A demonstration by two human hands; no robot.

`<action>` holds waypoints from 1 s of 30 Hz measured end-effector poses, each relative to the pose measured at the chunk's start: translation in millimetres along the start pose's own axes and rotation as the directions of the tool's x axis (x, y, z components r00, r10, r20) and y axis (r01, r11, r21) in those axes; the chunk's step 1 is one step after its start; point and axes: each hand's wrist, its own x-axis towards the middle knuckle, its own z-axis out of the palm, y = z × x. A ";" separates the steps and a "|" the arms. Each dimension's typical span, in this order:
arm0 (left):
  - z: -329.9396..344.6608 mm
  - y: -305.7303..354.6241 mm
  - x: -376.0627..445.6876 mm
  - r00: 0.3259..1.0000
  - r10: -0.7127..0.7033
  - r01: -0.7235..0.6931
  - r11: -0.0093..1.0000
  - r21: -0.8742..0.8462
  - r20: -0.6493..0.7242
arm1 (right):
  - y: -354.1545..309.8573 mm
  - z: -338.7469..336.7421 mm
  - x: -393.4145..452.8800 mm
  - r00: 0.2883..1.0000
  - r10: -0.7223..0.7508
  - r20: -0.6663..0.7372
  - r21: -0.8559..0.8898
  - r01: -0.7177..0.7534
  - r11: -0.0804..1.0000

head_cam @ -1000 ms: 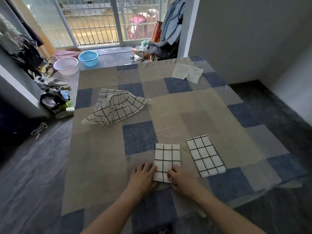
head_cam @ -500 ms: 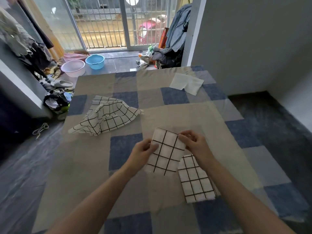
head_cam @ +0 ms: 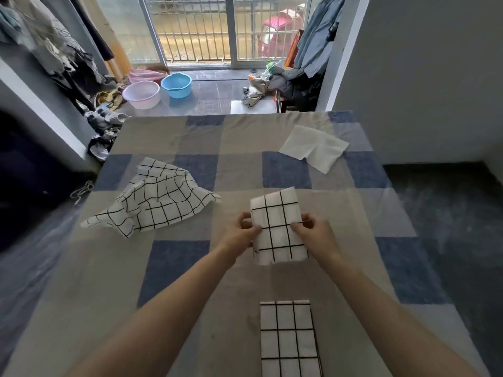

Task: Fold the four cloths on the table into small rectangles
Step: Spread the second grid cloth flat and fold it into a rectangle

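Note:
A folded white cloth with a black grid [head_cam: 277, 229] is held up above the table [head_cam: 190, 268], which is covered in blue and beige checks. My left hand [head_cam: 242, 231] pinches its left edge and my right hand [head_cam: 313, 232] pinches its right edge. A second folded grid cloth [head_cam: 288, 338] lies flat near the table's front edge, below my hands. An unfolded, crumpled grid cloth [head_cam: 158, 200] lies to the left. A plain white cloth [head_cam: 313, 146] lies loosely spread at the far right.
Beyond the table's far edge stand a pink basin [head_cam: 141, 94] and a blue basin [head_cam: 176, 85] on the floor, with a pile of clothes [head_cam: 283, 83] by the sliding door. A grey wall [head_cam: 422, 77] runs along the right side.
Both hands lifted the folded grid cloth from the table's front edge and carried it up and forward. The other folded cloth stays flat, now nearer the frame's bottom as the view shifted.

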 end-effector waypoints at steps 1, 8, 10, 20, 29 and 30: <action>1.2 -6.9 5.4 0.999 -0.031 0.032 0.998 0.048 -0.017 | 9.0 2.5 4.6 1.000 0.019 -0.001 -0.094 -0.019 0.995; 5.6 -51.8 12.0 0.997 0.026 -0.001 0.948 0.318 -0.072 | 60.2 15.2 2.8 0.999 0.019 0.041 -0.422 0.000 0.907; 6.4 -56.7 10.8 0.991 0.133 -0.120 0.837 0.535 0.015 | 61.9 17.8 1.5 0.997 -0.072 0.014 -0.583 0.067 0.810; -26.4 -65.6 -3.5 0.963 0.147 -0.267 0.380 0.886 0.227 | 51.5 43.6 -2.2 0.924 -0.200 0.327 -0.776 0.383 0.501; -120.7 -33.5 -77.8 0.949 0.314 -0.097 0.173 0.980 0.038 | -29.2 97.4 -67.8 0.886 -0.202 0.417 -0.828 0.462 0.319; -134.3 -27.0 -90.1 0.951 0.307 -0.078 0.159 0.984 0.026 | -40.3 108.6 -78.1 0.871 -0.225 0.438 -0.822 0.489 0.292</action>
